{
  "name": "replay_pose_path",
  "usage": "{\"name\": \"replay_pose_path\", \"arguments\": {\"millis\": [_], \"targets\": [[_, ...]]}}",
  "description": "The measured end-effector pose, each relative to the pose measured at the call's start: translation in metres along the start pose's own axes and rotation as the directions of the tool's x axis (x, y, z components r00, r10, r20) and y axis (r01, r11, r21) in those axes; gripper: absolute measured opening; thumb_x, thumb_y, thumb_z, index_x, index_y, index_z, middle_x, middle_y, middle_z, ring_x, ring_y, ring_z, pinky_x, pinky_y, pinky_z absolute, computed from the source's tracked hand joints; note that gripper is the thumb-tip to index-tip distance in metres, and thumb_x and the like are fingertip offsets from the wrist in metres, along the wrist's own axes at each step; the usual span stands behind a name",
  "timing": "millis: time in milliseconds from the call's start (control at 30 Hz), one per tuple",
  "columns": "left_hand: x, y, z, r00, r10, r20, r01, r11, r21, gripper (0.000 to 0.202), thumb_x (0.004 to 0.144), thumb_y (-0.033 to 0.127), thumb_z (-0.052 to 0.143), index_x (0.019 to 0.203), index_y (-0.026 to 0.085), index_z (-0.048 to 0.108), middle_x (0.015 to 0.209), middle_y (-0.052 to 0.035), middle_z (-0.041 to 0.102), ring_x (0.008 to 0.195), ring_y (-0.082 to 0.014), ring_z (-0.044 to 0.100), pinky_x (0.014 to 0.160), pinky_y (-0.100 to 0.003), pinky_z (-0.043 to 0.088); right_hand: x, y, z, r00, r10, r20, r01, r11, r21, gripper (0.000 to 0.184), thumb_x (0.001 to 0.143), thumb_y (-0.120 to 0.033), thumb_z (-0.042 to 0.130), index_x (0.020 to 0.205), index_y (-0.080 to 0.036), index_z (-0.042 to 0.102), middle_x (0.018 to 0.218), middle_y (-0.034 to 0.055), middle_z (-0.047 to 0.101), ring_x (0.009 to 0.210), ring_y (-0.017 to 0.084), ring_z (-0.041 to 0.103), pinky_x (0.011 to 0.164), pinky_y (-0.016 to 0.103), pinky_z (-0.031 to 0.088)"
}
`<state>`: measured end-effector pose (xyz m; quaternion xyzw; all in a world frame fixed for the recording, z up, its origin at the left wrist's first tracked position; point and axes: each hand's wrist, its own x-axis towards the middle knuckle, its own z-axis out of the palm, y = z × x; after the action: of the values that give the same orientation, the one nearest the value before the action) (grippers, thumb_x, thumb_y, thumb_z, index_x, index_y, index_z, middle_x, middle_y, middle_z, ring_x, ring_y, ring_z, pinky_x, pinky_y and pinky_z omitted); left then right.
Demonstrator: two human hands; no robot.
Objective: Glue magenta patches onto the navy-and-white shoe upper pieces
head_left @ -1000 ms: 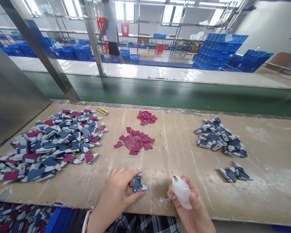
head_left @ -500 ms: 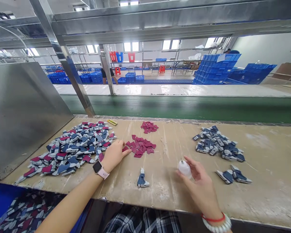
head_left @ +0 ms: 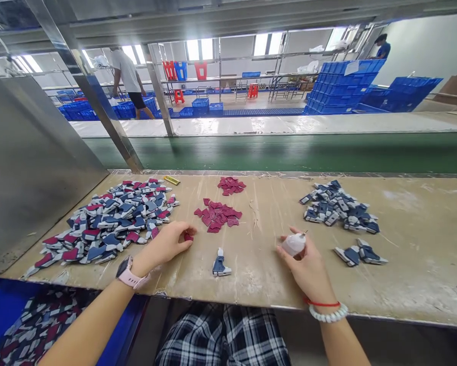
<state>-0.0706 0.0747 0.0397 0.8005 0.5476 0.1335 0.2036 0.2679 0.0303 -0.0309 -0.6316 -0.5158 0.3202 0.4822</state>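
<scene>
One red piece [head_left: 188, 237], left hand [head_left: 166, 245]; bottle [head_left: 294, 244], right hand [head_left: 309, 265]

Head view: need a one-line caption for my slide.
Left hand touches a small flat maroon piece; right hand holds a small white squeeze bottle.

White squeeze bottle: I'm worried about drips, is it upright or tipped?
Tipped: the white squeeze bottle lies slanted in the right hand, nozzle pointing up-right.
</scene>
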Motion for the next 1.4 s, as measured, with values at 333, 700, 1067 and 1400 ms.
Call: {"name": "replay_pose_path", "arguments": {"millis": [333, 700, 1067, 1400], "targets": [[-0.007, -0.007, 0.007, 0.991, -0.104, -0.089, 0.108, 0.993, 0.046, 0.023, 0.079, 0.032, 0.067, 0.098, 0.02, 0.067, 0.097, -0.0071, 0.068, 0.092, -0.0256, 0.062, 0.081, -0.038, 0.048, -0.071, -0.032, 0.001, 0.921, -0.216, -0.325, 0.149, 0.964, -0.22, 0.031, 0.082, -0.039, 0.066, 0.108, -0.022, 0.063, 0.101, 0.0082, 0.065, 0.093, 0.025, 0.063, 0.089, 0.043, 0.05], [-0.012, 0.006, 0.006, 0.995, -0.027, -0.1, 0.034, 0.997, 0.068, 0.021, 0.076, 0.035, 0.067, 0.091, 0.021, 0.068, 0.088, -0.0032, 0.069, 0.084, -0.0208, 0.062, 0.077, -0.032, 0.048, -0.067, -0.045, 0.062, 0.889, -0.36, 0.282, 0.434, 0.86, -0.268, 0.028, 0.081, -0.03, 0.07, 0.108, -0.023, 0.065, 0.097, 0.0067, 0.068, 0.088, 0.025, 0.065, 0.076, 0.042, 0.055], [-0.007, 0.058, 0.016, 0.947, 0.292, 0.133, -0.279, 0.954, -0.109, 0.029, 0.077, 0.02, 0.067, 0.105, 0.025, 0.068, 0.091, -0.002, 0.068, 0.087, -0.0176, 0.062, 0.077, -0.029, 0.05, -0.061, -0.043, 0.066, 0.869, -0.417, 0.267, 0.477, 0.849, -0.228, 0.009, 0.085, -0.022, 0.067, 0.093, -0.023, 0.07, 0.085, 0.0035, 0.066, 0.076, 0.019, 0.062, 0.068, 0.036, 0.046], [-0.012, 0.054, 0.02, 0.933, 0.322, 0.163, -0.324, 0.946, -0.015, 0.032, 0.084, 0.03, 0.068, 0.115, 0.024, 0.063, 0.101, -0.0039, 0.067, 0.093, -0.0193, 0.06, 0.079, -0.032, 0.051, -0.062, -0.046, 0.066, 0.875, -0.409, 0.259, 0.466, 0.857, -0.221, 0.011, 0.082, -0.018, 0.069, 0.092, -0.023, 0.069, 0.085, 0.0026, 0.065, 0.075, 0.018, 0.06, 0.069, 0.035, 0.042]]}}
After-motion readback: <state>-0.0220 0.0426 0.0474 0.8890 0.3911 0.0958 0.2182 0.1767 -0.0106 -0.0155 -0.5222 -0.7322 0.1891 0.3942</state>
